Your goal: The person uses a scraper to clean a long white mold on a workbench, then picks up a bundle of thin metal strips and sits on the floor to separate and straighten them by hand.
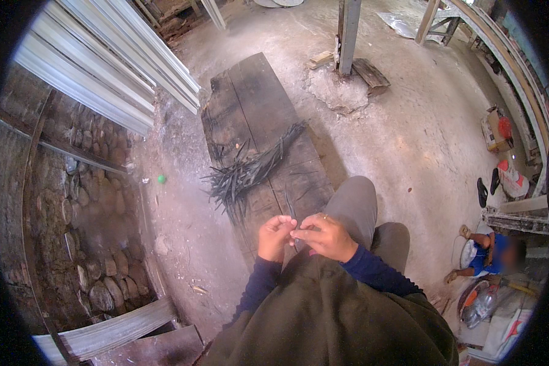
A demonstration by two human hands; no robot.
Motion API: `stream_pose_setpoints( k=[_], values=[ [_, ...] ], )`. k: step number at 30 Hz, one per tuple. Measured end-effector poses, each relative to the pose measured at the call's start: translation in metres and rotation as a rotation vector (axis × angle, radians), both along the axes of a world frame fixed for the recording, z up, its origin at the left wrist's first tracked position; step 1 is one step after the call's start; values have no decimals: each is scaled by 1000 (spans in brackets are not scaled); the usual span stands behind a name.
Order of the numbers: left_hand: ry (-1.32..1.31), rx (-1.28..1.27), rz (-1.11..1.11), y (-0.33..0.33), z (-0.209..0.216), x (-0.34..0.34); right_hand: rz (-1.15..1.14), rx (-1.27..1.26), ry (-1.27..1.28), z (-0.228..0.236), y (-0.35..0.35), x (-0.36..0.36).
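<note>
Black strip [288, 198]: held between the two hands, reaching just beyond the fingertips; its long axis runs away from the body, the free tip pointing forward and slightly left.
Left hand [276, 236]: thumb and fingers pinched on the strip, probably to steady so slim a piece.
Right hand [327, 236]: fingertips closed at the strip, right beside the left ones, apparently pinching it too; such close spacing likely gives fine control. What lies inside the pinch is covered.
Dark bundle [259, 168]: ahead and left of the hands, presumably laid there for easy reach; its long axis slants from near left to far right, loose ends fanning left, the narrower end right.
Wooden bench [244, 104]: beneath the bundle, stretching forward from the hands, likely keeping the strips off the floor [183, 262].
Green ball [161, 179]: on that floor, well left of the left hand.
</note>
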State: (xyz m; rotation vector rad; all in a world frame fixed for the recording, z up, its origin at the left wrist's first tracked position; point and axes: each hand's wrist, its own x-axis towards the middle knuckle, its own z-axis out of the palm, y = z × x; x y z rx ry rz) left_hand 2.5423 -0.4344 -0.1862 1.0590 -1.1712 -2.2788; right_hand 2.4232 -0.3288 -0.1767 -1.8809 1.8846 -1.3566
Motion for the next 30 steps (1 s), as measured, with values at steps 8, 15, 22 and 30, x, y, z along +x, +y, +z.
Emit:
stream_pose_setpoints(
  k=[8,15,22,30],
  values=[
    [167,51,111,4,-6,7,-6,55,-344,-5,-3,9],
    [333,82,60,3,-19,16,-67,384,-1638,-1,-8,15],
    [220,69,16,0,8,7,-274,-185,168,14,-11,17],
    [98,-95,-135,-12,12,9,115,-58,-106,2,-14,9]
  ],
)
